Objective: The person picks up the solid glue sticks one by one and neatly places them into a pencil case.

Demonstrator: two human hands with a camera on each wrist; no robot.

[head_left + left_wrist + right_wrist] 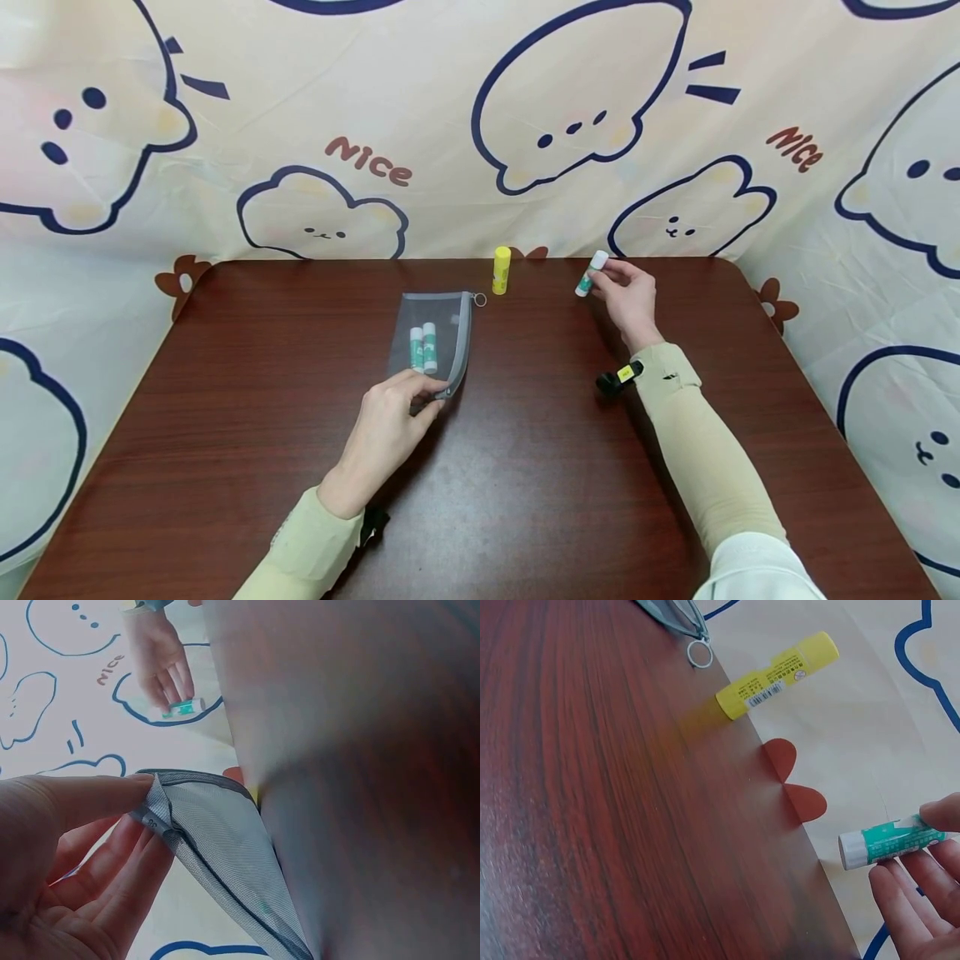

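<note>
My left hand (390, 421) pinches the near corner of a grey mesh zipper pouch (438, 312), at the zipper edge. In the left wrist view the pouch (217, 817) has its mouth parted beside the thumb. Two green-and-white glue sticks (423, 348) lie side by side in the pouch, seen through the mesh. Toward the back right, my right hand (628, 300) holds another green-and-white glue stick (592, 273) between thumb and fingers, tilted, above the table. A yellow glue stick (501, 271) stands upright near the back edge, between the pouch and my right hand.
The dark brown wooden table (570, 467) reaches back to a cream cloth (442, 100) printed with cartoon outlines. A metal ring (700, 654) hangs from the zipper's far end, close to the yellow stick. Black wrist straps sit at both sleeves.
</note>
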